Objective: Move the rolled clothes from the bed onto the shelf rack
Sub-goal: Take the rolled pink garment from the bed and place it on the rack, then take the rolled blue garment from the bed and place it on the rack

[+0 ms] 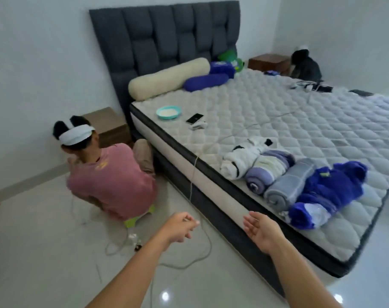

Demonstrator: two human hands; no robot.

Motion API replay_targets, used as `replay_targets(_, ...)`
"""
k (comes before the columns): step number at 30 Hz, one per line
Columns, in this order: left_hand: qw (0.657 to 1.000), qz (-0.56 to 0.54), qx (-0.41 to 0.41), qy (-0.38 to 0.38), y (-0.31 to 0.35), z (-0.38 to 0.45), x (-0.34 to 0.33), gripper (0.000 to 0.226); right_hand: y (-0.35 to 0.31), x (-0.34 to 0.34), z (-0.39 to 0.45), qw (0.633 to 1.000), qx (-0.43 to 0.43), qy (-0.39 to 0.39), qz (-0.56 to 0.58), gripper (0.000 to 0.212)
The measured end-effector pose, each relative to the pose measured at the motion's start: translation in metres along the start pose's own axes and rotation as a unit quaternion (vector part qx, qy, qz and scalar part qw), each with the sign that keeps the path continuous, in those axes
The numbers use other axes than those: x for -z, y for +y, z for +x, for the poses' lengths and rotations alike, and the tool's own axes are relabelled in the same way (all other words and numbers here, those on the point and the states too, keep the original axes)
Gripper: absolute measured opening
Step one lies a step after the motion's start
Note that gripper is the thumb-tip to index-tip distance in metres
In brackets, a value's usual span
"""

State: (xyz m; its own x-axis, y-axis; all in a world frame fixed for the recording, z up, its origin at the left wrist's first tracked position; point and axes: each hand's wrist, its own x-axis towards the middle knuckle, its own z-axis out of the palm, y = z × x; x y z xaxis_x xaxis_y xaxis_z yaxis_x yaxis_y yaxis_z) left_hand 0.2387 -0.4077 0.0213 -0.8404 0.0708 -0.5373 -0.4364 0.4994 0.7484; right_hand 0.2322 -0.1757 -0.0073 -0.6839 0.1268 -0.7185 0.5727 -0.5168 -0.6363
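Note:
Several rolled clothes lie side by side near the bed's front edge: a white roll with black marks [238, 162], a lavender and cream roll [264, 172], a grey-blue roll [288, 185] and a fluffy dark blue roll [326, 192]. The quilted white mattress [278, 112] carries them. My left hand [181, 226] hovers over the floor with fingers loosely curled and holds nothing. My right hand [260, 230] is open, palm turned inward, just in front of the mattress side, short of the rolls. No shelf rack is in view.
A person in a pink shirt [111, 176] sits on a green stool at the bed's left side. White cables [189, 258] trail across the glossy floor. A teal bowl [168, 112], a phone [194, 118], bolsters [169, 78] and another person [304, 63] at the far corner are also here.

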Motion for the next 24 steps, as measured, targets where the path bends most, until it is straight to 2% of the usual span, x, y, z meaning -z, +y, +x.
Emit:
replay_targets(2, 0.999, 0.011, 0.005, -0.032, 0.027, 0.034, -0.021, 0.017, -0.027, 0.028, 0.019, 0.999, 0.009, 0.027, 0.019, 0.010)
replay_targets(7, 0.997, 0.021, 0.011, -0.080, 0.083, 0.103, -0.060, 0.016, -0.088, 0.066, 0.067, 0.993, 0.041, 0.105, 0.037, 0.016)
replay_targets(13, 0.982, 0.059, -0.004, -0.177, 0.131, 0.188, -0.102, 0.014, -0.111, 0.080, 0.114, 0.981, 0.044, 0.172, 0.082, 0.028)
replay_targets(16, 0.973, 0.053, -0.011, -0.225, 0.154, 0.224, -0.136, 0.014, -0.116, 0.098, 0.116, 0.965, 0.070, 0.224, 0.117, 0.027)
replay_targets(20, 0.950, 0.071, 0.042, -0.301, 0.174, 0.241, -0.192, 0.020, -0.118, 0.143, 0.108, 0.938, 0.089, 0.314, 0.120, 0.012)
replay_targets(24, 0.924, 0.075, 0.144, -0.346, 0.173, 0.235, -0.240, 0.052, -0.123, 0.182, 0.112, 0.927, 0.072, 0.359, 0.079, 0.008)
